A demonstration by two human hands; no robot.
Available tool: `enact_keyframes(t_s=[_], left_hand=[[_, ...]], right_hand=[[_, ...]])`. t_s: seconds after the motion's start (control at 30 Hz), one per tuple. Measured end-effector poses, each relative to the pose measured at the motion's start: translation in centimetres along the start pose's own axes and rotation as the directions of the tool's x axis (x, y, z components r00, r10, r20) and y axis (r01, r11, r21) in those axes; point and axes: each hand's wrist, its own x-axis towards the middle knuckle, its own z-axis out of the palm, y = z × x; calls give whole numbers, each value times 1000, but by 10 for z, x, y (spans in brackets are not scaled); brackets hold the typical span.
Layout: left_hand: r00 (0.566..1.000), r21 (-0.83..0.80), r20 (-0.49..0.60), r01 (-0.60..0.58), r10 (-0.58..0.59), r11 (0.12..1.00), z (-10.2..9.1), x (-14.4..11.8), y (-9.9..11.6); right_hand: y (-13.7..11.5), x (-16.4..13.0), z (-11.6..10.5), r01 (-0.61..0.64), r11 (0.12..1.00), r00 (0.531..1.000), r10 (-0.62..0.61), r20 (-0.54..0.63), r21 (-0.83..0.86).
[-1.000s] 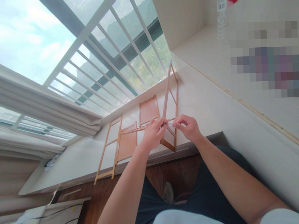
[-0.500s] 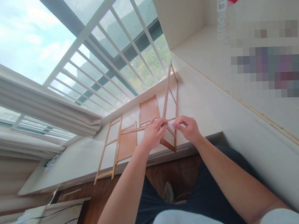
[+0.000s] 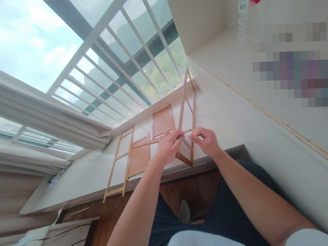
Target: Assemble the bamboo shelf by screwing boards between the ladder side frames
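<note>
My left hand (image 3: pixel 168 146) is closed in a pinch, with something small and dark at its fingertips that I cannot make out. From there a thin, pale metallic rod (image 3: pixel 186 136) spans to my right hand (image 3: pixel 206 140), whose thumb and fingers pinch its other end. Just behind and below both hands stands a wooden frame (image 3: pixel 182 113) with crossbars, partly hidden by the fingers. Left of my left hand is a second wooden frame (image 3: pixel 130 149), ladder-like, one end reaching past the sill's front edge. Whether either hand touches a frame is unclear.
Two flat wooden panels (image 3: pixel 163 120) lie on the white window sill (image 3: pixel 87 172). A barred window and grey curtain (image 3: pixel 80 129) are at the left and back. A clear plastic bottle (image 3: pixel 242 27) stands on the ledge at right. Cables (image 3: pixel 68 228) hang at lower left.
</note>
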Motion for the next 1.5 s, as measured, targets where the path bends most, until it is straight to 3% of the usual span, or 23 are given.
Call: enact_keyframes(t_s=[0.77, 0.9, 1.03, 1.27, 1.5], left_hand=[[1000, 3, 3, -4, 4, 1000, 0, 0, -1], [1000, 5, -8, -7, 7, 1000, 0, -1, 0], [1000, -2, 2, 5, -5, 1000, -2, -1, 3], [1000, -9, 0, 4, -4, 1000, -1, -2, 1], [1000, 1, -3, 2, -2, 1000, -1, -2, 1]], right_hand=[[-1, -1, 0, -18, 1000, 1000, 18, 8, -12], [-1, -3, 1, 19, 1000, 997, -19, -72, -1], [2, -5, 0, -13, 997, 986, 26, -164, 80], [8, -1, -1, -55, 993, 995, 64, -83, 104], [7, 0, -3, 66, 998, 997, -66, -41, 12]])
